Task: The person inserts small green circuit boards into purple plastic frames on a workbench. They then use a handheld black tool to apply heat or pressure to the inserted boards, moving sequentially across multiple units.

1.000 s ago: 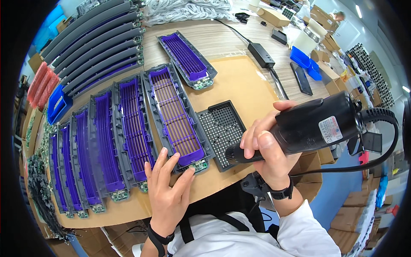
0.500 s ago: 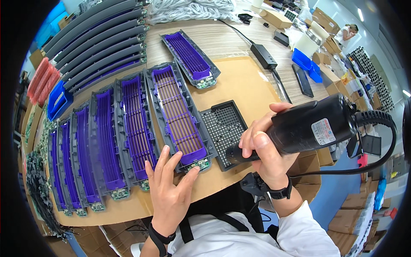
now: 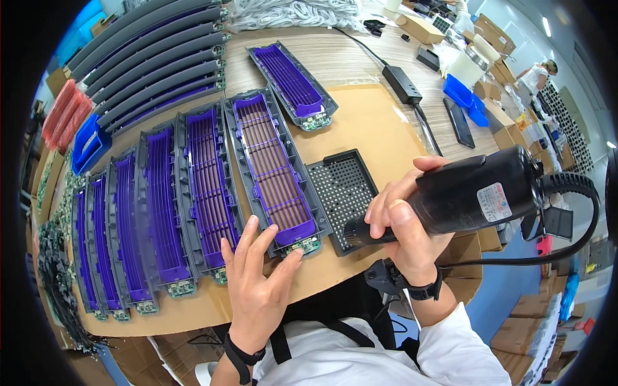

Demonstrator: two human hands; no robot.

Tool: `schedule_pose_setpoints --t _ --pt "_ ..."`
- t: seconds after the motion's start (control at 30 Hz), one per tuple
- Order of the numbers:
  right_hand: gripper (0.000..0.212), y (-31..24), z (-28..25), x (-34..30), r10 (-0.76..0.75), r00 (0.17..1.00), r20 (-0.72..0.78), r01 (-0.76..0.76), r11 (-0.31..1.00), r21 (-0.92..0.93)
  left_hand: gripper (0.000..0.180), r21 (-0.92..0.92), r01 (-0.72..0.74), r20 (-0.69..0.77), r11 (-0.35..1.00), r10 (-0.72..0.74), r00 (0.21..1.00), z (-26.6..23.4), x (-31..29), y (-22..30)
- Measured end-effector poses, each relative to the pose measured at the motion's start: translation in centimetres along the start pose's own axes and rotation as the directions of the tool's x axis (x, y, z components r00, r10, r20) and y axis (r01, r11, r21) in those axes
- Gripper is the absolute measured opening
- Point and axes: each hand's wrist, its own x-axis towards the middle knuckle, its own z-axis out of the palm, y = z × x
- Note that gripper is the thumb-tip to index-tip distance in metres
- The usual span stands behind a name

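My right hand [image 3: 409,225] is wrapped round a black electric screwdriver [image 3: 470,196]. Its dark nose [image 3: 360,233] points left, over the lower edge of a black perforated screw tray [image 3: 344,183] dotted with small shiny screws. My left hand [image 3: 261,283] lies with fingers spread at the near end of a grey housing with a purple grille [image 3: 273,174]. One fingertip rests at the small green circuit board [image 3: 307,246] on that end; other fingers reach the housing's lower corner. The screwdriver's tip is hard to make out.
Several like housings [image 3: 164,206] stand in a row to the left, and one [image 3: 293,83] lies beyond. Curved grey parts [image 3: 154,71] are stacked far left near a blue bin [image 3: 90,145]. A power adapter [image 3: 402,83], phone [image 3: 458,122] and blue trays [image 3: 465,96] lie far right.
The whole scene has shifted slightly in view. My hands and the screwdriver keep nearly the same places over the work. The person at the far right has changed posture.
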Motion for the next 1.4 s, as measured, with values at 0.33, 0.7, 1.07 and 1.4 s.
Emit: schedule_pose_setpoints --t 0.33,0.7,1.07,1.4 --pt "0.047 0.5 -0.4 0.4 0.024 0.981 0.19 -0.01 0.997 -0.074 0.018 -0.036 0.007 -0.006 0.999 -0.007 1.0 -0.1 0.1 0.0" --pt "0.052 -1.5 1.8 -0.4 -0.106 0.993 0.059 0.105 0.994 0.035 0.02 -0.058 -0.004 -0.039 0.998 0.002 0.999 0.2 -0.2 -0.5" --pt "0.053 0.8 1.7 -1.3 -0.103 0.976 0.193 0.096 0.994 0.044 0.02 -0.062 -0.035 -0.047 0.997 0.032 0.998 0.2 -0.1 -0.6" --pt "0.053 0.8 2.5 -1.4 -0.063 0.985 0.162 0.073 0.996 -0.056 0.02 -0.079 -0.036 -0.042 0.996 0.033 0.999 0.3 -0.2 -0.9"
